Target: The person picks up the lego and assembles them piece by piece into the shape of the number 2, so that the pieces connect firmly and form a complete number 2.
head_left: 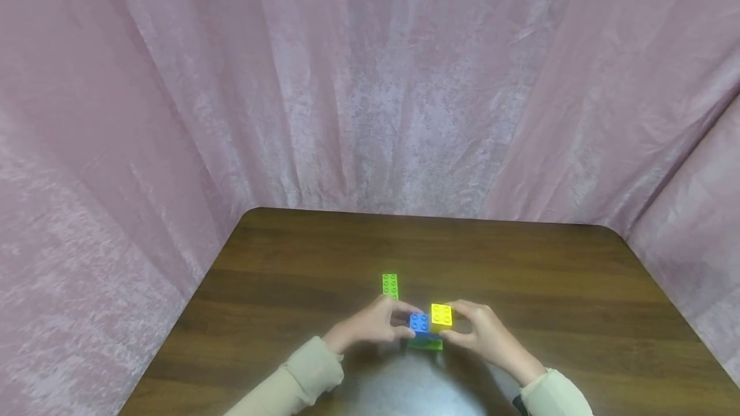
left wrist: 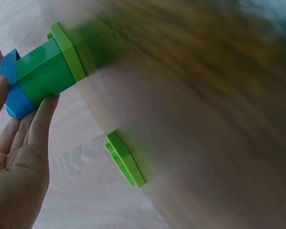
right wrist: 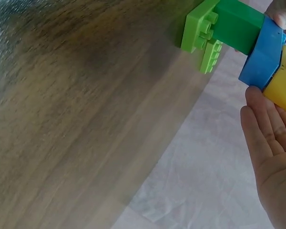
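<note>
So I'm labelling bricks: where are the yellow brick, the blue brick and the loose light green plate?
yellow brick point(head_left: 442, 314), head view, studded top.
blue brick point(head_left: 419, 321), head view, studded top.
light green plate point(head_left: 390, 285), head view, studded top.

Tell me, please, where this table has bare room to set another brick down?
The table is bare right of the right hand, left of the left hand, and beyond the light green plate. It is crowded between both hands, around the brick stack.

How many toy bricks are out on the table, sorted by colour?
Light green: 2, a flat plate lying alone and a plate at the stack's base
Dark green: 1, a block in the stack
Blue: 1, a brick
Yellow: 1, a brick
Total: 5
</note>
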`<state>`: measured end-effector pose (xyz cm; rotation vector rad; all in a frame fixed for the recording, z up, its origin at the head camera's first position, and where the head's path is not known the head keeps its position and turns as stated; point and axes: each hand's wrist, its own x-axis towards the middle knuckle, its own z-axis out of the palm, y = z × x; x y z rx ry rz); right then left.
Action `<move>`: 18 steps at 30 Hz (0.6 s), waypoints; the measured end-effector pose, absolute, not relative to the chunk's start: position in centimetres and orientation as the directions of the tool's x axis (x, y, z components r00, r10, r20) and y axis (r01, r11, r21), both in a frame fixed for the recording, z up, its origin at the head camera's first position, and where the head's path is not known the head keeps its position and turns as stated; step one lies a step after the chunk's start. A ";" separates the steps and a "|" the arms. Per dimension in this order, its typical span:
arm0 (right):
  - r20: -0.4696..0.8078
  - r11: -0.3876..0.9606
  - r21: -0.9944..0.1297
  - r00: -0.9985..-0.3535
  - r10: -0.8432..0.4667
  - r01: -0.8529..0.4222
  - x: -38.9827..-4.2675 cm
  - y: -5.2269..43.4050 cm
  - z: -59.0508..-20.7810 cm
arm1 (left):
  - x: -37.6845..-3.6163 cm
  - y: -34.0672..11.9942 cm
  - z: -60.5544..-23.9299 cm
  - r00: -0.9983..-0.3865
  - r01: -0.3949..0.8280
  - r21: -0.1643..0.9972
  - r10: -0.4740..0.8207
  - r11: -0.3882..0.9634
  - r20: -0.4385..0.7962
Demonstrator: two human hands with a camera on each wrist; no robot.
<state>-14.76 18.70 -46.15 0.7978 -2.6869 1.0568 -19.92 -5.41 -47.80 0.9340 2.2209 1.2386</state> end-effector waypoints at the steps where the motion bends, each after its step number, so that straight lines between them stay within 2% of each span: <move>1: 0.321 0.611 -0.588 -0.847 -0.425 -0.530 -14.8 18.7 -46.1 | -19.9 -5.4 -47.8 -0.681 0.350 0.860 0.732 0.373 -0.040; 18: 0.327 0.623 -0.590 -0.858 -0.397 -0.513 -14.8 18.8 -46.3 | -20.1 -5.6 -47.9 -0.667 0.370 0.856 0.745 0.360 -0.025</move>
